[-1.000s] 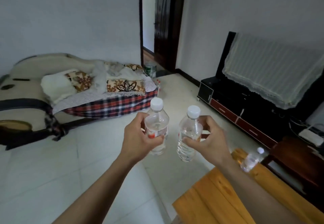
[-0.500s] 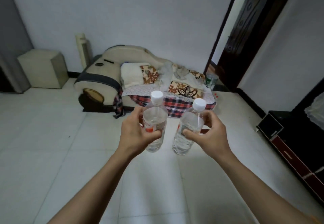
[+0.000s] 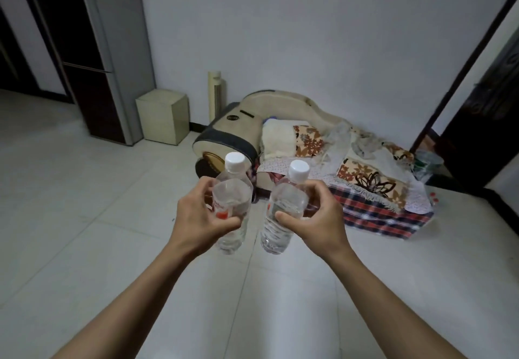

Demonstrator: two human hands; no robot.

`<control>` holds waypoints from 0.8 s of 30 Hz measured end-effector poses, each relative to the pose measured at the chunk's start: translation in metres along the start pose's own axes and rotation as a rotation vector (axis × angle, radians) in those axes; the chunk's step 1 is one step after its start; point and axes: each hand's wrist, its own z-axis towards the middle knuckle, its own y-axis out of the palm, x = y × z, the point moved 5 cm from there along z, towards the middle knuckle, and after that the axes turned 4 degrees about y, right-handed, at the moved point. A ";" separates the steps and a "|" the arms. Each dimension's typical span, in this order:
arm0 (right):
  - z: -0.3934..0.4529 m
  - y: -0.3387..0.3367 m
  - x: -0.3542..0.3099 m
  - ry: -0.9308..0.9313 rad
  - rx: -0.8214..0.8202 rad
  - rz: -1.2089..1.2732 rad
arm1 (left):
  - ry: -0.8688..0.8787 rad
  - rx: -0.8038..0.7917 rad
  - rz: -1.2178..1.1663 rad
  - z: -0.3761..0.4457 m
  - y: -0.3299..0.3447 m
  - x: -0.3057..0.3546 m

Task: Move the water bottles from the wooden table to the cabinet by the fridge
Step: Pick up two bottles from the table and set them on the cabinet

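Bottles ride mid-frame, upright: the left hand (image 3: pixel 200 218) is wrapped round the labelled bottle (image 3: pixel 232 207), the right hand (image 3: pixel 314 219) round the plain bottle (image 3: pixel 282 212). Best to carry them level and apart, steering toward the cream cabinet (image 3: pixel 163 115) beside the fridge (image 3: pixel 112 49) at upper left. Pale floor tiles (image 3: pixel 84 218) lie bare between; a cluttered sofa (image 3: pixel 323 156) sits behind.
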 end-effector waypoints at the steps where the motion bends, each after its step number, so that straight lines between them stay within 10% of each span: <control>1: 0.016 0.005 0.004 -0.007 -0.008 0.016 | -0.003 0.012 0.007 0.013 0.000 -0.004; 24: 0.303 0.230 0.000 -0.085 -0.180 0.071 | -0.145 0.264 0.047 0.240 -0.096 -0.194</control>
